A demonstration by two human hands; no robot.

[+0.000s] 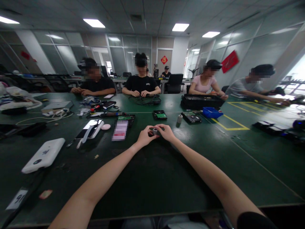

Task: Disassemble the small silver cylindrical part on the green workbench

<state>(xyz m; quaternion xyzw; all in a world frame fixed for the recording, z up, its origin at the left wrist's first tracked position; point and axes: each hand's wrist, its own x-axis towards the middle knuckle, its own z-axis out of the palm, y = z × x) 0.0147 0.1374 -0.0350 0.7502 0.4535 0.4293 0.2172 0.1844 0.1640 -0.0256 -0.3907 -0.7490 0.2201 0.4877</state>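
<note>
Both of my hands meet over the green table, around a small grey round part (155,130). My left hand (145,136) is closed on it from the left, thumb below and fingers curled over the top. From the other side, the fingertips of my right hand (166,132) pinch at its upper edge. The fingers cover much of the part, so its exact kind does not show. Just beyond my hands lies a hard drive (159,114) with its green circuit board up. To the right stand a pale metal cylinder (179,119) and a second hard drive (191,117).
Left of my hands are a phone with a lit screen (120,130), a pink round case (105,127) and a white power bank (44,155). A blue tray (212,112) and a black case (201,101) stand at right. Several people sit across the table (152,178).
</note>
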